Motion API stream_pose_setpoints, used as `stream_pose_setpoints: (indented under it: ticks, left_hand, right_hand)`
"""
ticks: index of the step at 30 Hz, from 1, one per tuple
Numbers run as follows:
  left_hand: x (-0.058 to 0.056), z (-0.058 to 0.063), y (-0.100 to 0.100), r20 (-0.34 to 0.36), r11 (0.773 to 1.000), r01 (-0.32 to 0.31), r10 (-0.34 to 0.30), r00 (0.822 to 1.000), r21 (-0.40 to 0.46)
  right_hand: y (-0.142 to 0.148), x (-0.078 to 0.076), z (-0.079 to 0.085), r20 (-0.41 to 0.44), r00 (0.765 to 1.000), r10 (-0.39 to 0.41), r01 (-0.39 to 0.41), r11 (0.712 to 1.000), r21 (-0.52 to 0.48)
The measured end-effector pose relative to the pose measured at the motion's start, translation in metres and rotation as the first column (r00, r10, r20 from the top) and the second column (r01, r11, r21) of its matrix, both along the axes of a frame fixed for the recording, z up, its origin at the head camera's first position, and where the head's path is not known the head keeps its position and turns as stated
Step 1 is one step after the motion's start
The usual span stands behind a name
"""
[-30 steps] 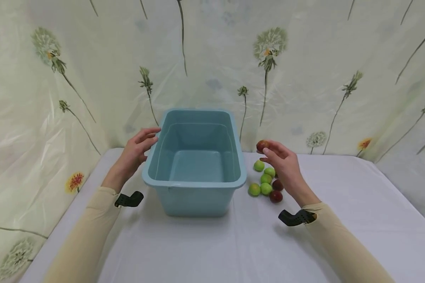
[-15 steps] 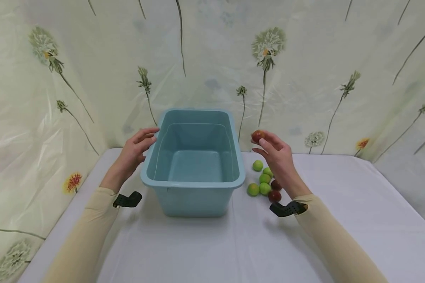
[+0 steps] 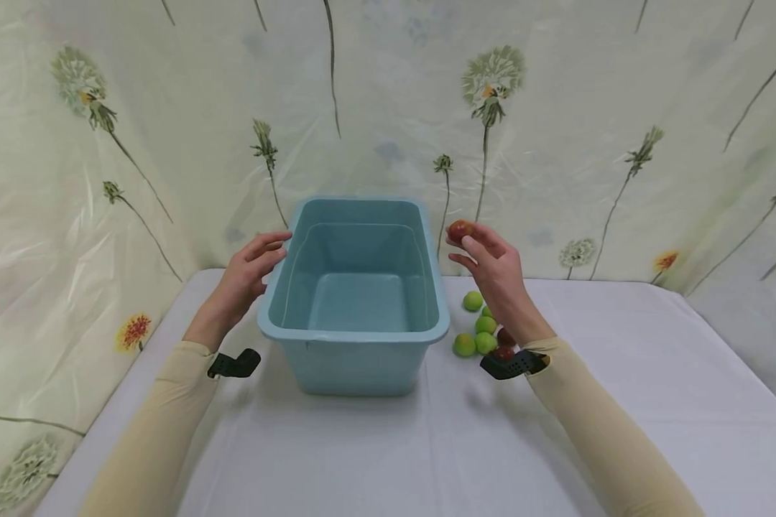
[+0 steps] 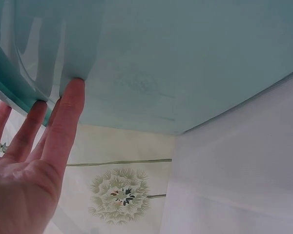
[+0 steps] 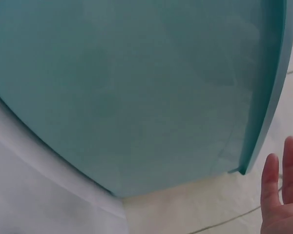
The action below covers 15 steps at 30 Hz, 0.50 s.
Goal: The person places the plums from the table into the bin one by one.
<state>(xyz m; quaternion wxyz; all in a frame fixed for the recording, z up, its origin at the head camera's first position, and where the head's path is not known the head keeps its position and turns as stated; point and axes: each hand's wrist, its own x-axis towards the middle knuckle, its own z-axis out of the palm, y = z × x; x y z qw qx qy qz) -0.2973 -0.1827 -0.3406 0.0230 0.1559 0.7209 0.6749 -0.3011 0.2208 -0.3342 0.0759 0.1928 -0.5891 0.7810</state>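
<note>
My right hand [image 3: 499,276] pinches a small round reddish-brown fruit [image 3: 460,230], plum-like, between thumb and fingertips. It is raised just right of a light blue plastic tub [image 3: 358,368], near rim height. The tub's inside shows bare. On the other side, my left hand [image 3: 241,283] has its fingers extended, with the fingertips right at the tub's left wall under the rim, as the left wrist view shows. Several green fruits [image 3: 464,345] and a few dark red ones [image 3: 506,337] lie on the table below my right hand, partly hidden by the wrist. The right wrist view leaves the held fruit out.
A white cloth covers the table [image 3: 362,459]. Behind it hangs a pale curtain [image 3: 388,100] printed with dandelions, which also runs along both sides. Each wrist carries a black camera mount [image 3: 234,363].
My right hand has risen and moved left toward the tub with the reddish fruit in its fingers. The left hand and the tub have stayed in place.
</note>
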Motion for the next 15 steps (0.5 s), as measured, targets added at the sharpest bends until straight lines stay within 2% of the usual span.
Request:
stream_pose_setpoints:
  ticks: [8, 11, 15]
  left_hand:
    - [0.0, 0.001, 0.0, 0.004, 1.0, -0.001, 0.001, 1.0, -0.001]
    - [0.0, 0.001, 0.0, 0.006, 1.0, -0.006, 0.006, 1.0, -0.004]
    - [0.0, 0.001, 0.0, 0.003, 1.0, -0.007, 0.007, 1.0, -0.002]
  right_hand:
    - [-0.013, -0.009, 0.019, -0.03, 0.999, 0.044, -0.044, 0.999, 0.007]
    - [-0.019, -0.012, 0.024, -0.049, 0.997, 0.059, -0.057, 0.997, 0.044]
    - [-0.027, -0.015, 0.03, -0.082, 0.995, 0.052, -0.04, 0.989, 0.146]
